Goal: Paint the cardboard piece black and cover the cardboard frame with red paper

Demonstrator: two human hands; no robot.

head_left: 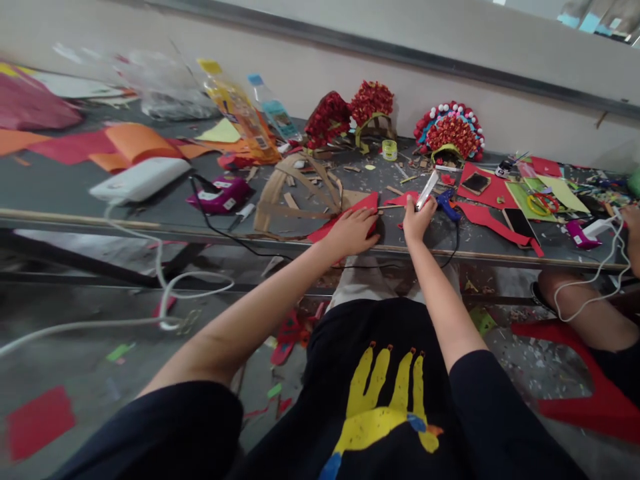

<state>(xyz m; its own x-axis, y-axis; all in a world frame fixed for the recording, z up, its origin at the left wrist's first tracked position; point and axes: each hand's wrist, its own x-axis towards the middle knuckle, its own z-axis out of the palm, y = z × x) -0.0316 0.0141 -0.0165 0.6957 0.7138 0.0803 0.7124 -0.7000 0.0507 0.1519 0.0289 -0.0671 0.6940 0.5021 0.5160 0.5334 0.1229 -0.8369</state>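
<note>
My left hand [353, 231] lies flat with its fingers stretched over a piece of red paper [325, 231] near the table's front edge. In my right hand [419, 219], a slim white and grey tool [427, 190], possibly a utility knife, points up and away; its lower end is hidden by my fingers. A thin stick [390, 207] lies between the two hands. Beside my left hand stands an arched cardboard frame [273, 190], with brown cardboard [353, 199] behind the red paper. Just right of my right hand is a blue glue gun [449, 205] with a black cable.
Bottles [237, 107], red decorated headpieces [373, 100] and a pompom-edged one [453, 133] stand along the wall. Left lie a white power strip [143, 179] and a purple socket block [220, 195]. A phone [520, 225] lies right; another person's hand [633, 223] is beyond.
</note>
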